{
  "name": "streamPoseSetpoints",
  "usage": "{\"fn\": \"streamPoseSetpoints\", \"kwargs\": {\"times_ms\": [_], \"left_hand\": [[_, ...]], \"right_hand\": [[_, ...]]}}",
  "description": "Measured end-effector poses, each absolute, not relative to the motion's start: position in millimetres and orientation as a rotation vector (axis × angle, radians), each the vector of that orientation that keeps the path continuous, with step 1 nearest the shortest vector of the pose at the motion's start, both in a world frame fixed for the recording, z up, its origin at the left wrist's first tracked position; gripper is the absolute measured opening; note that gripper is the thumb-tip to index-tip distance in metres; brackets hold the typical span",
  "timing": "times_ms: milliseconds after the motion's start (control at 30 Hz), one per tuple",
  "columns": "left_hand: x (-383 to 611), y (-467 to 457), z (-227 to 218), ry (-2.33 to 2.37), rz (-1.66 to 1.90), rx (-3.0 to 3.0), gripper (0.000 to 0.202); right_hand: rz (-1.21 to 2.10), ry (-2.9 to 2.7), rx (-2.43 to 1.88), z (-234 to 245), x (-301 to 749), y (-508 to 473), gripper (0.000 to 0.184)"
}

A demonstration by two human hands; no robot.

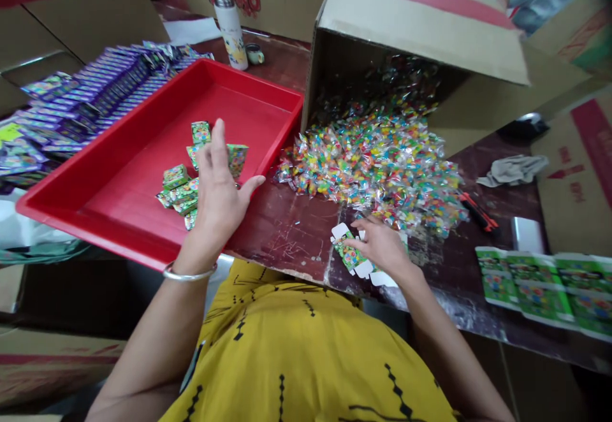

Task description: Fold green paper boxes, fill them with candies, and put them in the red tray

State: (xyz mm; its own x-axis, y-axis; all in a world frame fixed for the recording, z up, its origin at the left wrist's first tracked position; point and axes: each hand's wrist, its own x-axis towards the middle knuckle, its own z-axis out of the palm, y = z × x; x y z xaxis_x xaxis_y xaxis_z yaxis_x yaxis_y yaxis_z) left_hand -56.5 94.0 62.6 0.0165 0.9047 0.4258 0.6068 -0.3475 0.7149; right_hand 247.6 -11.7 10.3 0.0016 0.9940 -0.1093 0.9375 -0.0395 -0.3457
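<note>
My left hand [220,186] is raised over the near right side of the red tray [119,148], its fingers stretched and thumb apart. Small green printed boxes [179,186] lie in the tray beside and behind it. One green box [238,157] shows just past the fingers; the hand hides part of it. My right hand [382,247] is low over flat green-and-white cartons [350,255] at the table's front edge, thumb and forefinger apart. Its fingertips are close to a heap of clear packets of colourful candy [377,160], which spills from a cardboard box [421,1].
Purple packs [95,90] are stacked left of the tray. Behind it stand a flask [232,27] and a cup [255,53]. To the right lie a red-and-black cutter [479,213], a grey cloth [514,171] and more flat green cartons [540,288].
</note>
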Motion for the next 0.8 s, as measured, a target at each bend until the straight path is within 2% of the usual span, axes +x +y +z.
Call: {"fn": "streamPoseSetpoints", "kwargs": {"times_ms": [67,133,200,300,367,467,567,700,800], "left_hand": [[-46.7,91.0,55.9,1.506,1.225,2.052,0.09],[-28.8,76.0,41.1,1.393,1.137,2.048,0.076],[-11.0,57.3,23.4,1.307,0.979,1.959,0.057],[5.5,36.9,3.0,1.212,0.76,1.676,0.029],[10.4,30.3,-2.5,1.073,0.646,1.46,0.022],[14.9,24.3,-0.9,0.797,0.543,1.13,0.029],[17.4,18.6,3.2,0.572,0.552,0.779,0.046],[13.7,14.3,1.3,0.426,0.55,0.536,0.057],[9.3,14.5,-2.5,0.408,0.551,0.485,0.057]], "right_hand": [[0.339,-2.133,-2.253,1.8,241.9,-17.1,0.047],[0.294,-2.115,-2.327,-4.5,234.1,-19.3,0.05],[0.363,-2.022,-2.34,-7.4,230.9,-18.6,0.044],[0.725,-1.762,-2.119,-5.1,234.4,-15.0,0.03],[1.041,-1.499,-1.839,-0.5,235.4,-12.9,0.027],[1.286,-1.171,-1.518,7.3,226.3,-11.2,0.028],[1.278,-1.036,-1.399,13.2,209.2,-10.6,0.026],[1.133,-1.035,-1.408,19.6,193.6,-11.7,0.019],[0.826,-1.215,-1.489,24.6,189.9,-15.4,0.016]]}}
